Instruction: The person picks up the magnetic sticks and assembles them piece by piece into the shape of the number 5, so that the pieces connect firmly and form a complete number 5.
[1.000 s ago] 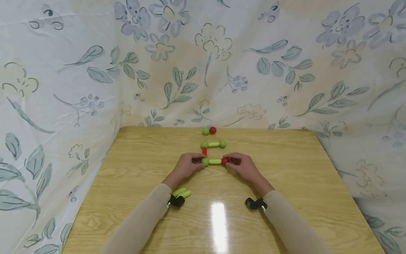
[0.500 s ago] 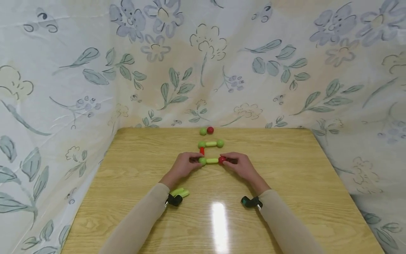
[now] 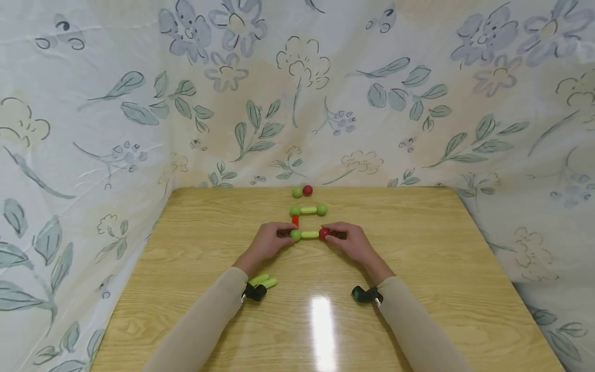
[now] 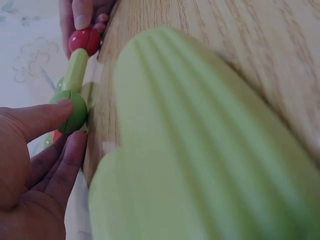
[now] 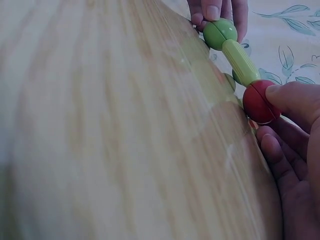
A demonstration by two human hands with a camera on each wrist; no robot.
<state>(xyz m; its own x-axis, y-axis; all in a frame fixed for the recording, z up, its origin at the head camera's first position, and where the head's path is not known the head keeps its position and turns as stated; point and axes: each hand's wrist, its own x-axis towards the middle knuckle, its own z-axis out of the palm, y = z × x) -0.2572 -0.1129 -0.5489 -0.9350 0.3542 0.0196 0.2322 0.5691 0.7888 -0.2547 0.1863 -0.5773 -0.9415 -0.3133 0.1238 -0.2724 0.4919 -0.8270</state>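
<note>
A build of balls and rods lies on the wooden table. My left hand (image 3: 268, 242) pinches its near left green ball (image 4: 75, 111) between thumb and fingers. With the right hand (image 3: 351, 241) I pinch a red ball (image 5: 261, 101) at the near right. A light-green ribbed rod (image 3: 310, 234) joins these two balls. From the left green ball a red rod (image 3: 295, 220) runs back to another green ball (image 3: 295, 211), partly hidden by my left fingers. A second light-green rod (image 3: 309, 210) links that one to a far right green ball (image 3: 322, 209).
A loose green ball (image 3: 297, 192) and a loose red ball (image 3: 308, 190) sit at the table's back edge. Loose light-green rods (image 3: 264, 280) lie by my left wrist, large in the left wrist view. Flowered cloth (image 3: 260, 129) hangs behind the table (image 3: 400, 336).
The head view has shifted slightly, so everything appears a little further left. Both hands keep their grip on the same two balls, and the build looks unchanged.
</note>
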